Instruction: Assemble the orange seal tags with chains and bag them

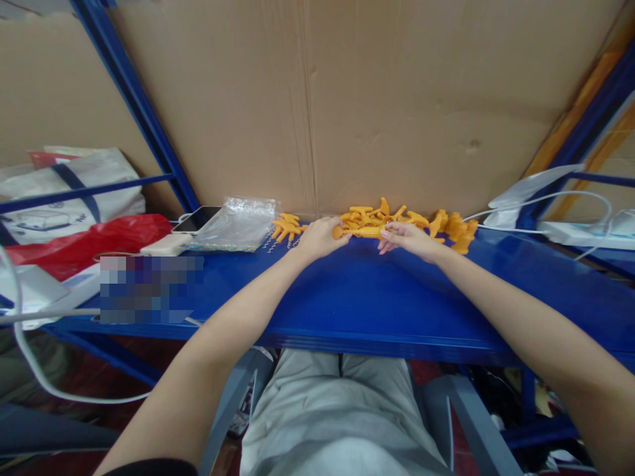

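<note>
Orange plastic parts point(370, 218) lie heaped on a blue metal shelf point(347, 297) against the cardboard backing point(347, 99). The left hand point(320, 238) and right hand point(404, 236), arms outstretched, pinch opposite ends of one orange piece point(364, 232); it is best gripped firmly at the ends, clear of the heap.

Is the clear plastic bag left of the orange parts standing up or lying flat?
Lying flat. The clear plastic bag rests on the blue shelf, beside the phone. Whether its mouth is open or sealed cannot be told.
</note>
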`<control>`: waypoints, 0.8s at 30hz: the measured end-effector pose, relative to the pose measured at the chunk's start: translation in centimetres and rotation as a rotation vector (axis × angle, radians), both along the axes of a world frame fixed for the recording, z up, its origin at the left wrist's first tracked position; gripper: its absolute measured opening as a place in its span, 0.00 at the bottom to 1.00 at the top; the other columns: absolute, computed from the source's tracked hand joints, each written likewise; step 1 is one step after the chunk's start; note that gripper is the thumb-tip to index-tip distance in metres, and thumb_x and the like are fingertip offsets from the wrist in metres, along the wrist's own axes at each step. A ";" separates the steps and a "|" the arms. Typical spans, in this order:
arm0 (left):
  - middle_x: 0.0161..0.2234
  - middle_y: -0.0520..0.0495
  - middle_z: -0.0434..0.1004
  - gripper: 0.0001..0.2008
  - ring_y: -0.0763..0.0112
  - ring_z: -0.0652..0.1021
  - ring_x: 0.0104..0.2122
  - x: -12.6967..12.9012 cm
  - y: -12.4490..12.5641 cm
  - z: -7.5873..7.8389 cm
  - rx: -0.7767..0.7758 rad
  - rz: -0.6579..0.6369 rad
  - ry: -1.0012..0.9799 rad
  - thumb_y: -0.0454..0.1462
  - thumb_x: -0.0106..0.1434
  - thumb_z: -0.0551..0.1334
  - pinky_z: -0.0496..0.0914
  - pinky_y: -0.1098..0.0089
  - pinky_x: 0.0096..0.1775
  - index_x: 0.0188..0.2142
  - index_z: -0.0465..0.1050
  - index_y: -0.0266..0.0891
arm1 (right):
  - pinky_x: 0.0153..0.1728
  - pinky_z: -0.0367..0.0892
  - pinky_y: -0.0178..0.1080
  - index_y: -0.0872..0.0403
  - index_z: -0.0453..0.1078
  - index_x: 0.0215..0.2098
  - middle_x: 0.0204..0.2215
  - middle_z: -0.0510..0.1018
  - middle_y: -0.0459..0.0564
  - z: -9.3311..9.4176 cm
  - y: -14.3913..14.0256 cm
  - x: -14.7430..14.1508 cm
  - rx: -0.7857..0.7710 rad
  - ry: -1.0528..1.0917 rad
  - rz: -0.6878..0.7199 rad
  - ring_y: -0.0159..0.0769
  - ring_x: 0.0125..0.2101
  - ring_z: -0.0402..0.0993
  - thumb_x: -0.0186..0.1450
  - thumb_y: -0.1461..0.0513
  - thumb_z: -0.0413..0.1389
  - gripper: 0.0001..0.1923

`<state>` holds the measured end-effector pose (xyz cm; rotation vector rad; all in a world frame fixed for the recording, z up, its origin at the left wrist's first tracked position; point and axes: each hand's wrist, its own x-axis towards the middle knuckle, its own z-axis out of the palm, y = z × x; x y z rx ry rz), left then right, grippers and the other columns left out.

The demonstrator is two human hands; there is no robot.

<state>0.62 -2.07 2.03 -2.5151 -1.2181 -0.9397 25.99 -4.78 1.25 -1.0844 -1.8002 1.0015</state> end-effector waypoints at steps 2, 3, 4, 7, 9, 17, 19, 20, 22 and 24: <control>0.38 0.41 0.81 0.12 0.60 0.80 0.40 0.0 0.0 0.0 -0.011 0.004 -0.001 0.45 0.62 0.64 0.71 0.66 0.42 0.38 0.75 0.38 | 0.39 0.76 0.42 0.53 0.68 0.34 0.28 0.81 0.49 0.3 -0.4 -0.2 -0.005 -0.001 -0.005 0.35 0.28 0.80 0.60 0.45 0.63 0.21; 0.38 0.41 0.81 0.12 0.60 0.80 0.40 0.0 -0.1 0.1 -0.018 0.006 -0.002 0.45 0.62 0.64 0.71 0.66 0.42 0.38 0.75 0.38 | 0.38 0.76 0.41 0.53 0.69 0.33 0.27 0.81 0.50 0.4 -0.5 -0.2 -0.006 0.000 -0.009 0.35 0.28 0.80 0.60 0.44 0.63 0.22; 0.38 0.40 0.81 0.12 0.60 0.80 0.40 0.0 -0.1 0.1 -0.024 0.008 -0.003 0.45 0.62 0.64 0.71 0.65 0.42 0.38 0.75 0.38 | 0.37 0.75 0.40 0.54 0.69 0.32 0.27 0.81 0.50 0.5 -0.6 -0.3 -0.007 0.002 -0.014 0.35 0.27 0.79 0.59 0.42 0.63 0.24; 0.38 0.40 0.81 0.13 0.59 0.80 0.40 0.0 -0.2 0.1 -0.023 0.011 0.000 0.45 0.63 0.63 0.71 0.65 0.42 0.38 0.75 0.38 | 0.35 0.75 0.39 0.54 0.70 0.29 0.26 0.81 0.50 0.6 -0.8 -0.5 -0.014 0.010 -0.031 0.35 0.27 0.79 0.56 0.39 0.63 0.27; 0.38 0.41 0.81 0.13 0.59 0.80 0.40 0.0 -0.2 0.1 -0.012 0.014 0.007 0.45 0.63 0.63 0.71 0.65 0.41 0.39 0.74 0.38 | 0.35 0.75 0.40 0.54 0.69 0.28 0.25 0.81 0.51 0.6 -0.8 -0.6 -0.021 0.025 -0.047 0.35 0.26 0.79 0.56 0.37 0.62 0.28; 0.39 0.41 0.80 0.13 0.59 0.80 0.40 0.0 -0.1 0.0 -0.009 0.013 -0.001 0.46 0.62 0.64 0.71 0.66 0.41 0.40 0.74 0.38 | 0.30 0.74 0.38 0.53 0.68 0.25 0.21 0.79 0.54 0.6 -0.9 -1.2 -0.076 0.023 -0.131 0.36 0.23 0.77 0.61 0.37 0.56 0.29; 0.38 0.40 0.80 0.13 0.59 0.80 0.39 0.0 -0.1 0.0 -0.003 0.018 0.007 0.45 0.63 0.64 0.71 0.66 0.41 0.40 0.74 0.38 | 0.28 0.73 0.37 0.53 0.68 0.28 0.23 0.80 0.53 0.7 -0.9 -1.2 -0.093 0.007 -0.152 0.35 0.22 0.78 0.63 0.38 0.56 0.27; 0.38 0.41 0.80 0.13 0.59 0.80 0.39 0.0 -0.1 0.0 -0.001 0.017 0.007 0.45 0.63 0.64 0.71 0.66 0.41 0.40 0.74 0.38 | 0.27 0.73 0.36 0.53 0.68 0.30 0.24 0.81 0.53 0.8 -0.9 -1.2 -0.093 -0.003 -0.156 0.35 0.23 0.78 0.64 0.39 0.55 0.26; 0.38 0.41 0.81 0.13 0.60 0.80 0.39 0.0 -0.2 0.0 -0.001 0.015 0.003 0.45 0.62 0.64 0.71 0.66 0.41 0.40 0.74 0.38 | 0.26 0.72 0.35 0.53 0.69 0.35 0.29 0.83 0.53 0.8 -0.9 -1.1 -0.068 -0.015 -0.152 0.34 0.24 0.79 0.66 0.42 0.56 0.23; 0.39 0.40 0.81 0.13 0.59 0.80 0.40 0.0 -0.2 0.1 -0.004 0.019 0.005 0.45 0.62 0.65 0.71 0.66 0.41 0.40 0.74 0.38 | 0.27 0.73 0.34 0.53 0.69 0.40 0.34 0.83 0.53 0.7 -0.8 -1.0 -0.033 -0.011 -0.145 0.34 0.26 0.80 0.66 0.45 0.58 0.19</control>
